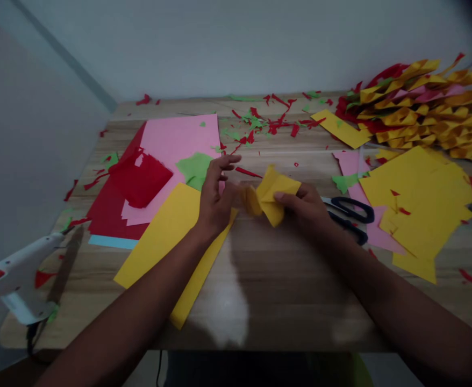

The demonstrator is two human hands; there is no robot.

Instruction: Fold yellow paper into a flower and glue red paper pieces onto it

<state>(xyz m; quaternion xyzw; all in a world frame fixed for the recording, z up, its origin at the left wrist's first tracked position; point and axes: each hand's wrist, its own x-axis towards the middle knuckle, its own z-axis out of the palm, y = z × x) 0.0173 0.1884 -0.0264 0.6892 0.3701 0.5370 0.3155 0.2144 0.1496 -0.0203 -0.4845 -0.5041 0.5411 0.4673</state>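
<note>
My right hand (306, 207) pinches a folded yellow paper piece (275, 196) with points like petals, thumb on top. A curled part on its left side is blurred by motion. Just left of it is my left hand (216, 199), its upper fingers stretched out and apart; the thumb side is smeared, and I see nothing held there. Under my left hand and forearm lies a yellow paper sheet (157, 236). Beside my right hand rest scissors with dark handles (351, 212), their blades partly hidden by the hand.
Pink sheets (179, 134), red paper (143, 180) and green paper (195, 169) lie left. A white glue gun (26, 274) stands at the left edge. Red and green scraps (256, 123) litter the back. Right are yellow paper pieces (413, 199) and a folded-paper cluster (429, 107).
</note>
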